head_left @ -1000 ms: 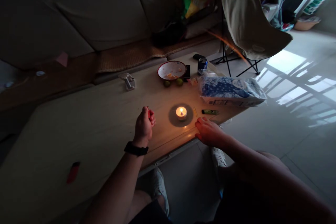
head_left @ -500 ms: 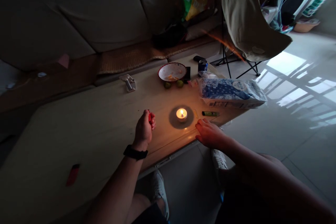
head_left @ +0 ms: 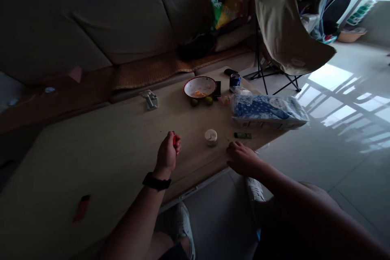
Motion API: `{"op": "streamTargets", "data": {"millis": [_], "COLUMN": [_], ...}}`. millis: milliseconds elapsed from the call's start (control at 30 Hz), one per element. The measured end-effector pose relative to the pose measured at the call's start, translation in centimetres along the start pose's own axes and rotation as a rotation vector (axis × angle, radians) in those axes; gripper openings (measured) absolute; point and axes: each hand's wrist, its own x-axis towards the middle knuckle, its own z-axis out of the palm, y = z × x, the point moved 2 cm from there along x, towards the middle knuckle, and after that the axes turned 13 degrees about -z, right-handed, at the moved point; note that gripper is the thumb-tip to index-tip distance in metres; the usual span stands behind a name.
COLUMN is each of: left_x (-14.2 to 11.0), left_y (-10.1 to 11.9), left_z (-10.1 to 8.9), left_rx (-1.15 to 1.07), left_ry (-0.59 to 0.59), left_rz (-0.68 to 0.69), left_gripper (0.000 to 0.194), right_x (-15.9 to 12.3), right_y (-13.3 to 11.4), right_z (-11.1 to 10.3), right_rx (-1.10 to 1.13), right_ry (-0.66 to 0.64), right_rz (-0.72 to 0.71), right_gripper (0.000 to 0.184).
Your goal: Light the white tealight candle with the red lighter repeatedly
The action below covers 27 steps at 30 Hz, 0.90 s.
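My left hand (head_left: 167,154) is closed in a fist around a small red lighter (head_left: 174,138), held just above the wooden table (head_left: 106,154). A black band sits on that wrist. To its right stands a small white tealight candle (head_left: 211,137) with no flame. My right hand (head_left: 242,157) lies on the table's near edge right of the candle, fingers curled downward with nothing visible in them. A green lighter (head_left: 243,135) lies just beyond that hand.
A red-rimmed bowl (head_left: 199,87), two limes (head_left: 201,101), a blue can (head_left: 234,81) and a blue-white plastic pack (head_left: 268,110) sit at the far right. A red object (head_left: 81,208) lies near left. A sofa (head_left: 122,40) is behind; a folding chair (head_left: 284,32) stands right.
The candle flame has gone out and its orange glow on the table is gone. Both hands have stayed almost where they were.
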Motion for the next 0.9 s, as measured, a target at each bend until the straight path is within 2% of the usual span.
{"op": "streamTargets", "data": {"millis": [133,200,367,433,633,900], "left_x": [0.1,0.0,-1.3,-1.8,-2.3,-1.9], "left_y": [0.0,0.0,0.6,0.7,0.6,0.4], "left_z": [0.0,0.1,1.3,2.4,5.3,6.9], "left_rx": [0.064,0.149,0.558,0.701,1.037,1.205], "left_ry": [0.013,0.035,0.084,0.05,0.098,0.1], "left_rz": [0.014,0.062,0.377,0.45,0.672,0.746], "left_gripper": [0.049,0.051,0.042,0.037,0.022,0.012], "right_x": [-0.1,-0.1,0.0,0.0,-0.1,-0.1], "right_y": [-0.1,-0.1,0.2,0.3,0.4,0.2], "right_z": [-0.1,-0.1,0.3,0.5,0.4,0.1], "right_rx": [0.006,0.003,-0.018,-0.022,-0.031,-0.036], "right_ry": [0.012,0.015,0.027,0.032,0.027,0.01], "right_rz": [-0.005,-0.012,-0.024,-0.029,-0.044,-0.019], "right_gripper": [0.024,0.023,0.026,0.027,0.028,0.027]}}
